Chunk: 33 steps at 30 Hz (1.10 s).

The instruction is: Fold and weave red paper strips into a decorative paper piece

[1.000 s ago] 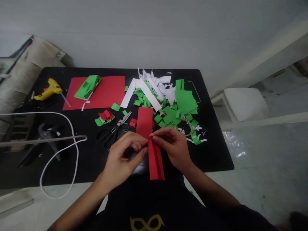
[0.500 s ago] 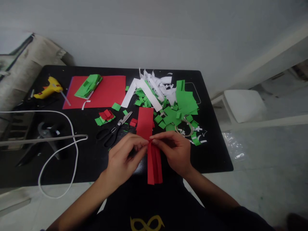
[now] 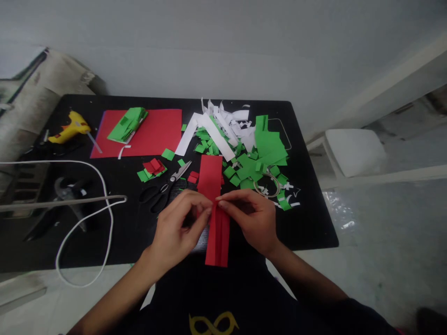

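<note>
A long red paper strip (image 3: pixel 217 232), creased lengthwise, runs from the table's middle toward me. My left hand (image 3: pixel 178 228) pinches it from the left at mid-length, fingers closed on its edge. From the right, my right hand (image 3: pixel 251 216) pinches the same spot, fingertips meeting the left hand's. The far flat part of the strip (image 3: pixel 210 174) lies on the black table (image 3: pixel 132 223). The near end hangs over my lap.
Black scissors (image 3: pixel 164 188) lie left of the strip. A pile of green and white paper scraps (image 3: pixel 244 144) sits behind. A red sheet (image 3: pixel 153 132) with folded green paper (image 3: pixel 127 124), a yellow glue gun (image 3: pixel 71 126), a white cord (image 3: pixel 98 214) are at left.
The near end of the red strip has swung slightly left and its folds have closed in tighter. Both hands stay pinched at the same spot.
</note>
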Available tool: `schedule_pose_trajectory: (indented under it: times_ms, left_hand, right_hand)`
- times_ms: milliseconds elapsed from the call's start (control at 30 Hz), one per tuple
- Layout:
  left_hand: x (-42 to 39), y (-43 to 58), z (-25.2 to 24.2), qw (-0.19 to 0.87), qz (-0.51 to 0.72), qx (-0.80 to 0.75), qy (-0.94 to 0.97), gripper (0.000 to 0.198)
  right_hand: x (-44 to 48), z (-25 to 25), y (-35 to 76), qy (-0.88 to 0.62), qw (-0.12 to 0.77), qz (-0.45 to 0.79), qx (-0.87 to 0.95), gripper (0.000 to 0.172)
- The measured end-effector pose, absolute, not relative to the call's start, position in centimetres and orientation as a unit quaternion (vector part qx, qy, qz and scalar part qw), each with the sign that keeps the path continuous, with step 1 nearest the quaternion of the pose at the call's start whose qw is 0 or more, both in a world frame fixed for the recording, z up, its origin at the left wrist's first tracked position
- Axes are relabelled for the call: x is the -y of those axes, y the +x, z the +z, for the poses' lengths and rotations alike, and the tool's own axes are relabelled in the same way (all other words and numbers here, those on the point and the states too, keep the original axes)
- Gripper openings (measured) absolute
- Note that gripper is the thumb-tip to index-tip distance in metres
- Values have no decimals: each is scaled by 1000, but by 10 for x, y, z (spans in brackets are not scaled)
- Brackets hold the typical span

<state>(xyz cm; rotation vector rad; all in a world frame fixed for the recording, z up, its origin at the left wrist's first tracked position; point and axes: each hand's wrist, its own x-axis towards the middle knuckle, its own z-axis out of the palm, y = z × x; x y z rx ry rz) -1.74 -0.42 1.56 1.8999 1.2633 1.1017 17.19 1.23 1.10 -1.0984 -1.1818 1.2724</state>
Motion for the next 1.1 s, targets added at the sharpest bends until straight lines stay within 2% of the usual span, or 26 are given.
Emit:
schedule_pose_trajectory:
  times_ms: [133,233,400,667,1100]
  left_hand:
    - [2,-26,27,332,426,-454,709,19]
    - [-2,-27,34,350,392,-425,737,16]
    - [-7,-23,40,402,333,-495,694,3]
    - [-13,-25,44,451,274,-536,659,9]
    - [-18,-34,49,432,211,-524,703,14]
  right_hand:
    - [-13,12,173,-472,487,533,506,8]
    - [-13,13,173,-471,470,540,515,8]
    - [-13,15,173,-460,452,532,549,7]
    - [-15,18,176,-456,421,517,590,8]
    - [-21,22,180,-456,372,525,615,8]
